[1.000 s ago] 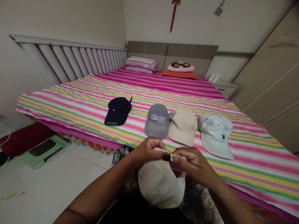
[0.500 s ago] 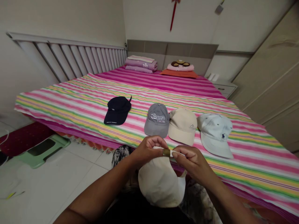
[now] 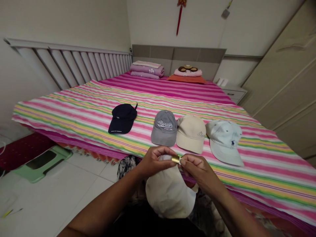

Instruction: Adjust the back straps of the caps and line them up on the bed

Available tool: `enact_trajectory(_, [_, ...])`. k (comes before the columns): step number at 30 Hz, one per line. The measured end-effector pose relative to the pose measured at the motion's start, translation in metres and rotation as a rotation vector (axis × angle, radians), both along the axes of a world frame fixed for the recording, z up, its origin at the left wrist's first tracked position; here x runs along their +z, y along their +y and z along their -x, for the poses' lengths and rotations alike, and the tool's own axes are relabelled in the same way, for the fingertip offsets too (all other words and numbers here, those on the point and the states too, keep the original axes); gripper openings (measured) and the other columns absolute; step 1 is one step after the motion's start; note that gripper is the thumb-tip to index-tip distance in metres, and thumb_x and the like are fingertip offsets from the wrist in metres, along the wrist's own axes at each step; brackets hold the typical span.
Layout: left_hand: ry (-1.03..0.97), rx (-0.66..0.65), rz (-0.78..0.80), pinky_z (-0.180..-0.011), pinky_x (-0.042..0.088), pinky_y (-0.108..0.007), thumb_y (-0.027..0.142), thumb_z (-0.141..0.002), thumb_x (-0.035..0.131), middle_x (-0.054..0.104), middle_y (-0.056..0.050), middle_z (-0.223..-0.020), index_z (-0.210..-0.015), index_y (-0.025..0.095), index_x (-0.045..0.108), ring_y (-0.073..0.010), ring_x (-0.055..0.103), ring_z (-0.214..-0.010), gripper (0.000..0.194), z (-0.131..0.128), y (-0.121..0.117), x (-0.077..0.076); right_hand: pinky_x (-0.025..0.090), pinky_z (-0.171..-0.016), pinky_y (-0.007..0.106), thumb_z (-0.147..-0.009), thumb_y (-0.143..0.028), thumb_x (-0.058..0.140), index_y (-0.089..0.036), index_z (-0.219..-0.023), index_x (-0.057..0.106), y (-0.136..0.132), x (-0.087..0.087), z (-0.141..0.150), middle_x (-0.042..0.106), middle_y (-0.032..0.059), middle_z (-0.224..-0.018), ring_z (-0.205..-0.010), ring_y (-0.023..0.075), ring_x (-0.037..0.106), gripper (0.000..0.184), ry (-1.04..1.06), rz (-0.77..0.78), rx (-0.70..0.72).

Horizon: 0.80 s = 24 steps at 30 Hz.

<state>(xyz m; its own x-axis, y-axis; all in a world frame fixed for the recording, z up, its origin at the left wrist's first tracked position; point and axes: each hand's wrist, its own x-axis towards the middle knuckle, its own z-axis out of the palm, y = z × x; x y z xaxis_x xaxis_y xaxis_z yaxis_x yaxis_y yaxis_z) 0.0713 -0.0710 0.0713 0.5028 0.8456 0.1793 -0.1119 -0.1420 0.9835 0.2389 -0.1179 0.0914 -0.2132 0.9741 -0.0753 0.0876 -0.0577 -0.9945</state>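
A cream cap [image 3: 169, 192] hangs in front of me, crown toward me. My left hand [image 3: 154, 161] pinches its back strap beside a small brass buckle [image 3: 175, 159]. My right hand [image 3: 196, 169] pinches the strap on the buckle's other side, fingertips close to the left hand's. Both hands are closed on the strap. On the striped bedspread [image 3: 81, 112] beyond them lie a navy cap [image 3: 122, 118], a grey cap [image 3: 164, 131], a beige cap [image 3: 191, 133] and a pale blue cap [image 3: 225, 140], the last three in a touching row.
The bed's near edge runs just past my hands. Folded purple bedding [image 3: 147, 69] and a pillow with a plush toy [image 3: 187, 74] sit at the headboard. A green stool [image 3: 40, 163] stands on the tiled floor at left. A wardrobe [image 3: 283, 79] lines the right side.
My right hand has slid left along the strap toward the buckle, so both hands' fingertips are closer together. The white strap end that stuck out past the buckle no longer shows.
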Motion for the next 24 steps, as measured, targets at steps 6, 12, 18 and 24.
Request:
enact_trajectory(6, [0.133,0.078,-0.467,-0.073,0.044,-0.028,0.025,-0.07,0.062,0.065,-0.009,-0.084,-0.086,0.012,0.063,-0.0167,0.059,-0.08,0.021,0.002,0.0,0.009,0.021,-0.042,0.021,-0.074,-0.043,0.056,-0.015,-0.057,0.05,0.001,0.001,-0.001,0.04,-0.0044,-0.046,-0.043,0.0067,0.029,0.033,0.026,-0.027,-0.019])
enact_trajectory(12, [0.087,0.042,-0.464,-0.079,0.043,-0.03,0.023,-0.072,0.06,0.064,-0.008,-0.089,-0.091,0.014,0.062,-0.0176,0.058,-0.087,0.02,0.0,0.0,0.005,0.025,-0.044,0.021,-0.079,-0.042,0.051,-0.016,-0.057,0.046,0.0,-0.002,0.004,0.042,-0.0032,-0.05,-0.045,0.007,0.033,0.035,0.105,-0.039,0.042])
enact_trajectory(18, [-0.105,-0.043,-0.177,-0.08,0.04,-0.031,0.024,-0.073,0.06,0.058,-0.007,-0.091,-0.09,0.014,0.057,-0.0174,0.054,-0.089,0.02,-0.004,-0.001,-0.008,0.019,-0.039,0.018,-0.078,-0.036,0.054,-0.019,-0.069,0.043,0.0,-0.01,0.002,0.038,-0.0075,-0.049,-0.039,0.0049,0.026,0.022,0.292,0.034,0.048])
enact_trajectory(24, [-0.284,-0.175,0.048,-0.073,0.038,-0.026,0.024,-0.069,0.064,0.053,-0.004,-0.082,-0.086,0.014,0.055,-0.0127,0.05,-0.079,0.021,-0.008,0.0,-0.014,0.023,-0.04,0.019,-0.074,-0.032,0.06,-0.017,-0.066,0.046,-0.001,-0.013,0.005,0.041,-0.0061,-0.047,-0.04,0.0057,0.033,0.022,0.269,0.028,-0.005])
